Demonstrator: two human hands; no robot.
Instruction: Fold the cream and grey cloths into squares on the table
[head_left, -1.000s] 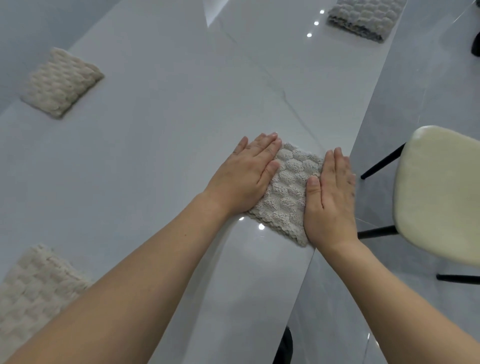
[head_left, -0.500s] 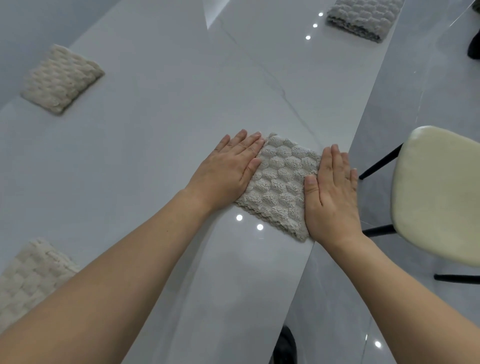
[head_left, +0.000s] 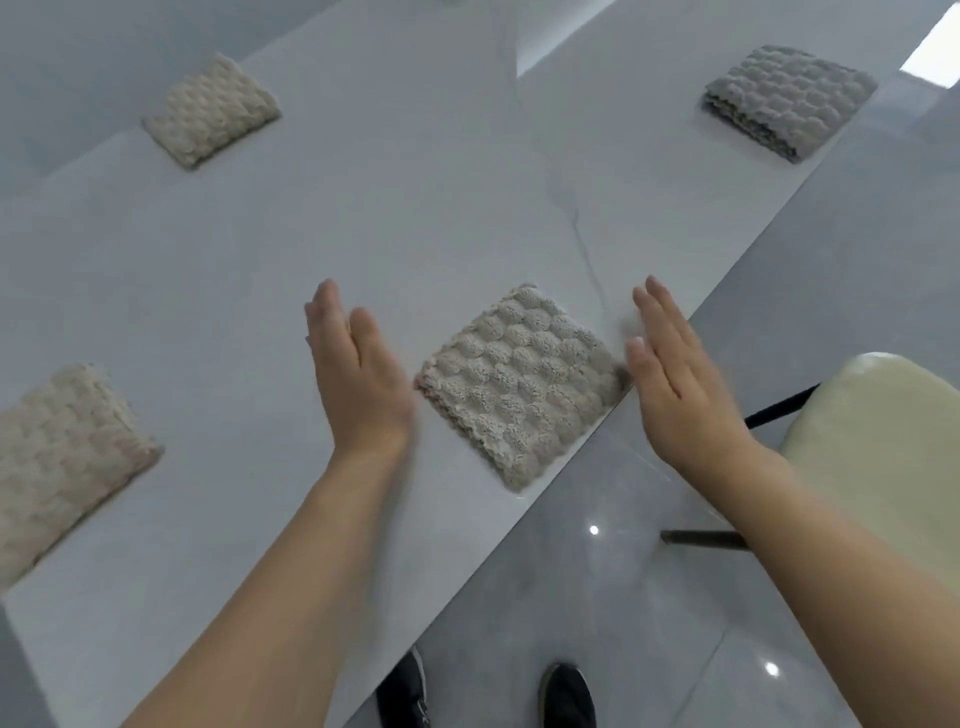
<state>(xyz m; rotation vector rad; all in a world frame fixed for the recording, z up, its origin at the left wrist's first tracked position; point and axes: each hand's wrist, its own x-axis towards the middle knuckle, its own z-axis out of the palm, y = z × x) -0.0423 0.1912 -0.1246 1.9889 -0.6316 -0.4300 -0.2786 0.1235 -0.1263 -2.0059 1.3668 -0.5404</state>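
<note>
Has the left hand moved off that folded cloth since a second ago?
Yes. The left hand has slid leftward off the folded cream cloth, which lies at the table edge; bare tabletop now shows between them.

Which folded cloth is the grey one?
The grey cloth at the table's far right edge, far from both hands. The other three folded cloths are cream.

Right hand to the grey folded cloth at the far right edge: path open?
Probably yes. The right hand is open and holds nothing, and only bare table lies between it and the grey cloth. It looks like a stretch, though; whether the arm reaches that far cannot be told.
</note>
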